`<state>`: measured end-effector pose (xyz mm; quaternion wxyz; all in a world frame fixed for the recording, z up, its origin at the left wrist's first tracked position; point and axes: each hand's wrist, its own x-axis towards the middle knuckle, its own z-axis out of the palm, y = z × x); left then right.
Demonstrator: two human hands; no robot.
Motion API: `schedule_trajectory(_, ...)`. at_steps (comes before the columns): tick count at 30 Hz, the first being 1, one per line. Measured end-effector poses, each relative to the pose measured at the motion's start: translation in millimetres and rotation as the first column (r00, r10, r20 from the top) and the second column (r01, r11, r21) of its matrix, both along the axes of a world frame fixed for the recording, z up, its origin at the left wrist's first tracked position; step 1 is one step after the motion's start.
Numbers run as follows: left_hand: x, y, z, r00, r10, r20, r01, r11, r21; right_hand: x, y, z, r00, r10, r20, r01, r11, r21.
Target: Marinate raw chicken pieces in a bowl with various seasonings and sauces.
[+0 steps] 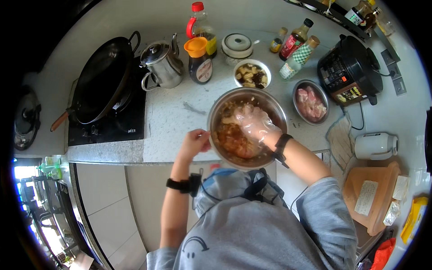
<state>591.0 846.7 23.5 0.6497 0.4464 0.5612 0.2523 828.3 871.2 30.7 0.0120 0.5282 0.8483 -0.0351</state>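
A large stainless steel bowl (281,111) stands at the counter's front edge, holding meat pieces in a brown sauce (236,140). Inside it is my right hand (254,121), covered by a clear plastic glove and resting on the meat; its fingertips are partly hidden, so a grip cannot be made out. My bare left hand (197,141) pinches the bowl's left rim between thumb and fingers. Just behind the bowl sits a white bowl (269,72) of pale chunks in dark liquid. To its right, a small oval metal dish (326,109) contains raw pink meat (311,103).
A wok (104,77) rests on the black cooktop (104,133) at left, beside a steel kettle (162,64). Several sauce bottles (295,38) and a lidded jar (237,47) line the back. An electric pressure cooker (351,71), cloth (339,141) and orange plastic bin (368,195) are at right.
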Motion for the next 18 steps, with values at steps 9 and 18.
schedule_trajectory(9, 2, 0, 3, 0.999, 0.053, -0.003, -0.053, 0.999, -0.015, -1, 16, -16, 0.994, -0.006, -0.105, 0.007, 1.0, 0.007)
schedule_trajectory(18, 0, -3, 0, 0.998, 0.056, -0.007, -0.056, 0.998, -0.017, 6, 18, -18, 0.986, 0.084, -0.143, -0.067, 0.991, 0.118)
